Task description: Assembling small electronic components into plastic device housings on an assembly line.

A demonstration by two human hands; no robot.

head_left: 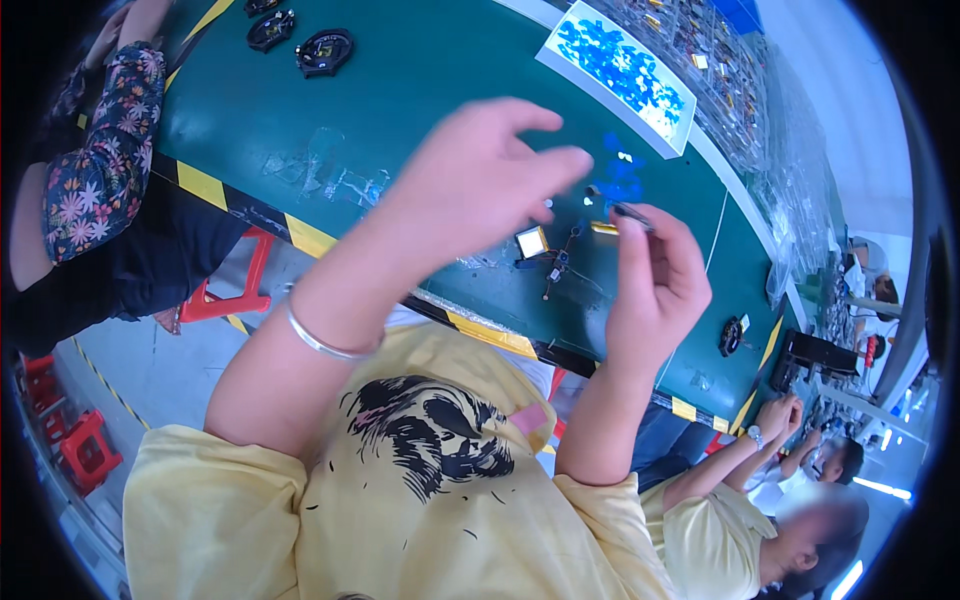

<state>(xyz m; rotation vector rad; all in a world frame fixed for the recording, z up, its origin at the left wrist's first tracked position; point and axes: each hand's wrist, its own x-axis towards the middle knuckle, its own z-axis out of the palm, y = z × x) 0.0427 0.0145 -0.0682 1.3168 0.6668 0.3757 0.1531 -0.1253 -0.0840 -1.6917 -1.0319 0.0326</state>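
My left hand (480,175) hangs over the green table (430,90), fingers spread and slightly blurred, with nothing visible in them. To its right, my right hand (660,270) pinches a small dark flat part (632,215) between thumb and fingers; its exact kind is too small to tell. A small yellow strip (604,228) shows beside those fingertips. On the table between and below the hands lies a square pale piece with a dark edge (532,241). Touching or close to it is a small wired electronic assembly (560,265).
A white tray of small blue pieces (545,52) stands at the far side, beside clear plastic trays (700,60). Round black casings (325,52) lie far left, another casing (732,336) at right. Co-workers' arms (105,150) and hands (778,415) are at both sides.
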